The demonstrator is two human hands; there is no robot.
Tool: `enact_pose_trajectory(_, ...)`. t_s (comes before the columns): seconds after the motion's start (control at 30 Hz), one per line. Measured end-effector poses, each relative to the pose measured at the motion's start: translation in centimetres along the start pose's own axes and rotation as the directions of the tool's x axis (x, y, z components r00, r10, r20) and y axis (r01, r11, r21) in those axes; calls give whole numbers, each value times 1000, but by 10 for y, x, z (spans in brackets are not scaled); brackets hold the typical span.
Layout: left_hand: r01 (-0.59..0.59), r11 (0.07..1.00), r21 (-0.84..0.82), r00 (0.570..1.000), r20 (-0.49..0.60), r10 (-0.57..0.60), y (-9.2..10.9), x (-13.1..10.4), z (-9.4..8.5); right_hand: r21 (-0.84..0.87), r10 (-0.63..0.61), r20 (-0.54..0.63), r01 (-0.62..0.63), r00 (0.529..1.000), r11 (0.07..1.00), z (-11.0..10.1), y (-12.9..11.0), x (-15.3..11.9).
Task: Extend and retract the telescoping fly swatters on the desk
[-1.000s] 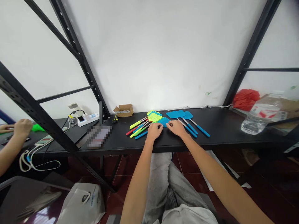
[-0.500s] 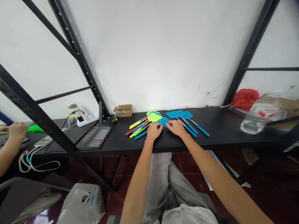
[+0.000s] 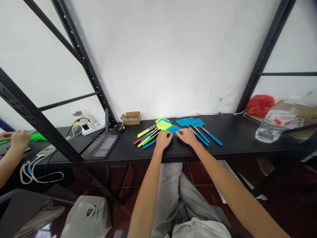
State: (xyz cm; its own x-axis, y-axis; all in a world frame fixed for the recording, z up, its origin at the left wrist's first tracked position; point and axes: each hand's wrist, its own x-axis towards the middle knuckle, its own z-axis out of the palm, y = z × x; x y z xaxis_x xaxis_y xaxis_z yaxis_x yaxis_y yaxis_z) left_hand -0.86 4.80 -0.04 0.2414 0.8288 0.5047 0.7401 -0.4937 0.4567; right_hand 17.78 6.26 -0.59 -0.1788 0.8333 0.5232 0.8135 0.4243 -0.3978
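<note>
Between my two hands, low over the black table, lies a blue fly swatter head [image 3: 173,129]. My left hand [image 3: 163,139] is closed on that swatter's near left edge, thumb and finger pinched together. At its right edge my right hand [image 3: 187,136] pinches too, the fingertips partly hidden. Left of my left hand is a fan of fly swatters with a yellow-green mesh head [image 3: 163,124] on top and green, red and blue handles. Beyond my right hand several blue fly swatters [image 3: 182,122] lie with their handles pointing toward the front right.
A small open cardboard box [image 3: 132,119] stands by the wall, near a yellow-black cutter [image 3: 122,126]. A clear water bottle [image 3: 276,124] and a red bag [image 3: 260,105] are at right. Black shelf posts [image 3: 84,66] flank the table. Another person's hands [image 3: 20,140] hold something green at far left.
My hands and the blue fly swatter are almost where they were. At far left the other person's hands have shifted slightly, and a green stick now shows by them.
</note>
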Motion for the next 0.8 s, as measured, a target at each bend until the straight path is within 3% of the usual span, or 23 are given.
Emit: enact_pose_trajectory(0.8,12,1000,3,1000,11,-12,2,0,-2,-15,7,11,-6,1000,1000,-1,0,0)
